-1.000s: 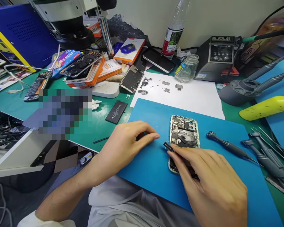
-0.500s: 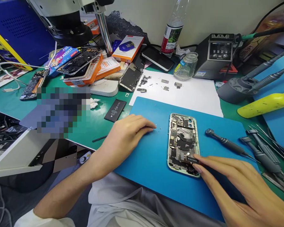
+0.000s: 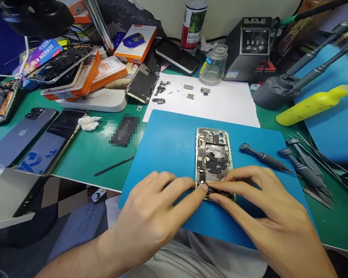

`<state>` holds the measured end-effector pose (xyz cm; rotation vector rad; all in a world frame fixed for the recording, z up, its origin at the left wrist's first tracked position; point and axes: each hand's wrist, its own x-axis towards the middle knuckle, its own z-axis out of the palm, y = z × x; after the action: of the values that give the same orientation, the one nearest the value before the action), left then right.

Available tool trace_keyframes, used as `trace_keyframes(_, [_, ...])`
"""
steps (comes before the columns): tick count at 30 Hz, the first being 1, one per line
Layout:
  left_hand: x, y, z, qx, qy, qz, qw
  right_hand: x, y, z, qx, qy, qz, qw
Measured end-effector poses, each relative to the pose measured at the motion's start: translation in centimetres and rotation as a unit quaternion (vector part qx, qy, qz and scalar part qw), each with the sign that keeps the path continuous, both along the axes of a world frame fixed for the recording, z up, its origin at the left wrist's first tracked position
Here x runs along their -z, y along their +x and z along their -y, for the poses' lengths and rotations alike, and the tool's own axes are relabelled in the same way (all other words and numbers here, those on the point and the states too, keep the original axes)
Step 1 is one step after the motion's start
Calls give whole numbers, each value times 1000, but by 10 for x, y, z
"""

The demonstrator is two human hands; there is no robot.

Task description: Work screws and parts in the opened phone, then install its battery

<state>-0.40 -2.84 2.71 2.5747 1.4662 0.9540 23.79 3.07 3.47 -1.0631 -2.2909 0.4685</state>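
An opened phone [image 3: 217, 160] with a pale green frame and bare internals lies on the blue mat [image 3: 165, 146]. My right hand [image 3: 266, 204] pinches a small black vibration motor [image 3: 210, 190], low over the phone's bottom end, largely covered by fingers. My left hand [image 3: 159, 208] is closed, thumb and forefinger tips together at the phone's lower left edge, beside the motor. A tiny bright spot shows at those tips; what they grip is unclear.
Right of the phone lie a screwdriver [image 3: 266, 160] and more grey tools [image 3: 306, 170]. Small metal parts [image 3: 188, 87] rest on white paper [image 3: 232, 108] behind. Left are two phones [image 3: 55, 143], a black stick [image 3: 113, 166] and a crumpled tissue [image 3: 89, 123].
My left hand has moved right from the mat to the phone's lower edge, meeting my right hand. The motor has moved toward the phone's lower left. The view has shifted.
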Motion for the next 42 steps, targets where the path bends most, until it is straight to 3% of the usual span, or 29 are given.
trace_keyframes(13, [6,-3,1,26,18,-50,998,-9,13,-21,-71,-6,58,996])
trace_keyframes(21, [9,-2,2,4,13,-26,1000,0,6,-25,-125,52,103,985])
trace_keyframes(28, [11,-4,0,6,-5,6,1000,2,15,-25,-139,29,104,984])
trace_keyframes(42, [15,-3,4,11,-32,32,999,1,-3,-17,-47,-40,93,994])
